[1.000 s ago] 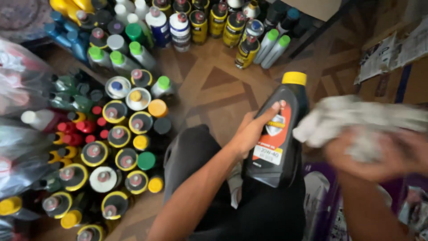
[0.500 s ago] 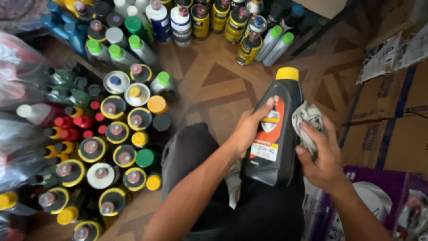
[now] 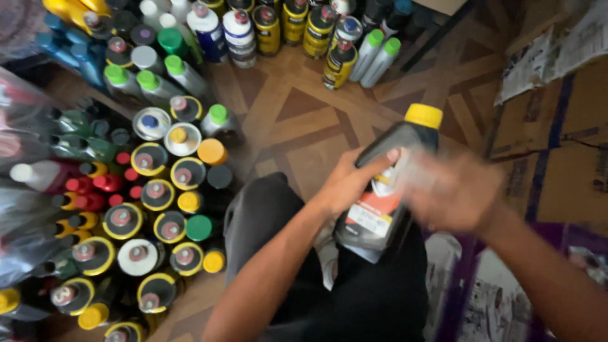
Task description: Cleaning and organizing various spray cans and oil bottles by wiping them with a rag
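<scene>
My left hand (image 3: 347, 182) grips a black plastic bottle (image 3: 379, 218) with a yellow cap (image 3: 423, 115) and an orange and white label. I hold it tilted above my lap. My right hand (image 3: 459, 193) is blurred with motion and lies against the bottle's right side. A pale blur at its fingers is the whitish cloth (image 3: 415, 172) pressed to the bottle. My knee in dark trousers (image 3: 266, 215) is below the left forearm.
Many bottles and spray cans with yellow, green and red caps (image 3: 158, 190) crowd the floor on the left, and another row (image 3: 285, 25) stands at the back. Cardboard boxes (image 3: 557, 158) sit at the right, a purple box (image 3: 468, 285) beside my leg. Parquet floor (image 3: 297, 120) lies between.
My right hand brought the cloth from the right onto the bottle and now rubs across it. The left hand has kept its hold on the bottle.
</scene>
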